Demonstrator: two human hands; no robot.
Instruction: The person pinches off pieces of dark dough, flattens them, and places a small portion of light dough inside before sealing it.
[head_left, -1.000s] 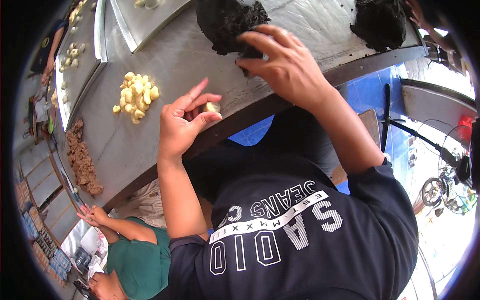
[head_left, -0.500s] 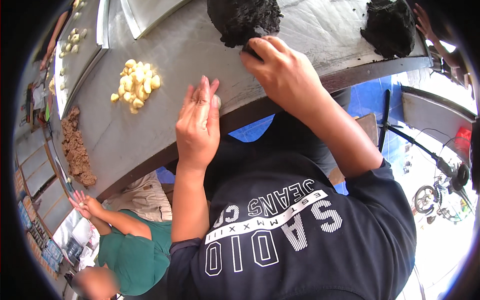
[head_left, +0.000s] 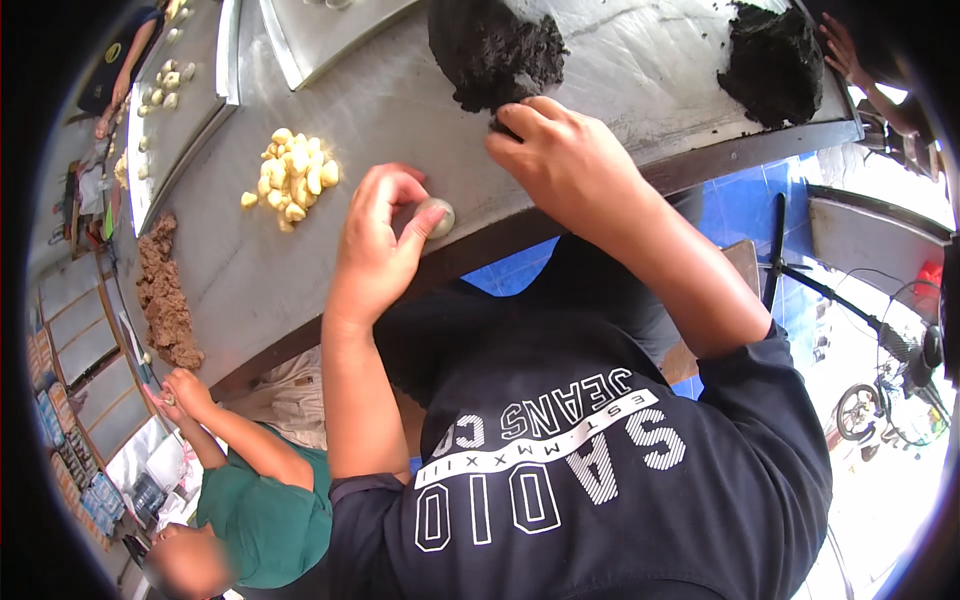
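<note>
My left hand (head_left: pixel 375 235) is curled, its thumb pressed against a small pale grey-green ball (head_left: pixel 439 218) near the table's front edge. My right hand (head_left: pixel 565 150) is closed in a pinch on a bit of black dough (head_left: pixel 505 127). It touches the near side of a large black dough mound (head_left: pixel 495 55), and its palm side is hidden. Left of my left hand lies a loose heap of pale yellow lumps (head_left: pixel 292 178). Farther left, a long crumbly brown mass (head_left: pixel 168 295) lies along the table edge.
A second black mound (head_left: pixel 770 65) sits at the table's right end, near another person's hand (head_left: pixel 843 48). Metal trays (head_left: pixel 310 40) stand at the back left, one bearing several pale balls (head_left: pixel 172 82). A co-worker in green (head_left: pixel 265 510) works at lower left.
My left hand has turned from flat, extended fingers to a curl, exposing the ball. My right hand stays pinched by the black mound. The whole view has shifted slightly.
</note>
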